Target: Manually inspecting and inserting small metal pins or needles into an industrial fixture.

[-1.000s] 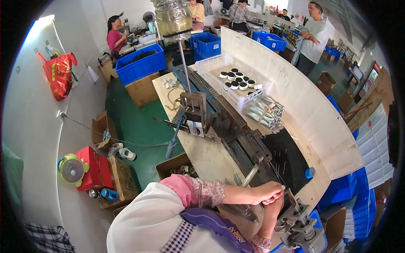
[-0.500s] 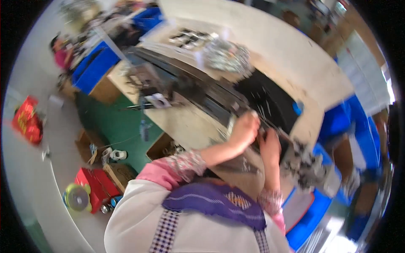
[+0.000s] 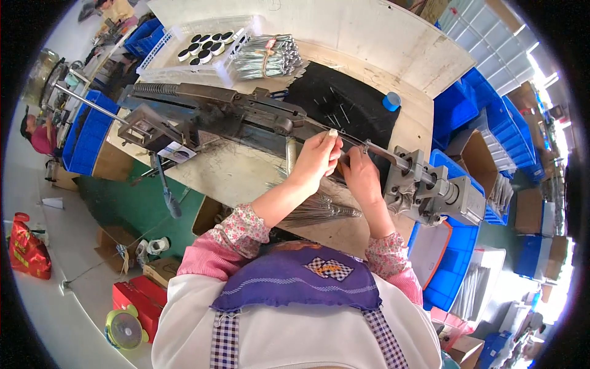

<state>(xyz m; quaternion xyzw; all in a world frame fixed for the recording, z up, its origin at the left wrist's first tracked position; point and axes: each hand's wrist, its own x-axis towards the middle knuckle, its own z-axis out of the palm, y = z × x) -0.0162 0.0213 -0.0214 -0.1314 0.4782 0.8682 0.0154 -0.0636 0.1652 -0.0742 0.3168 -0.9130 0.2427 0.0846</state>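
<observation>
Pinching a thin metal rod (image 3: 353, 138), both hands' grip clenched, near a blue crate (image 3: 452, 258).

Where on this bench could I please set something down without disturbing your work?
Bare bench top lies between the long metal machine and the near edge, left of the left hand. The black mat holds only scattered pins. Both hands crowd the rod; right hand.
</observation>
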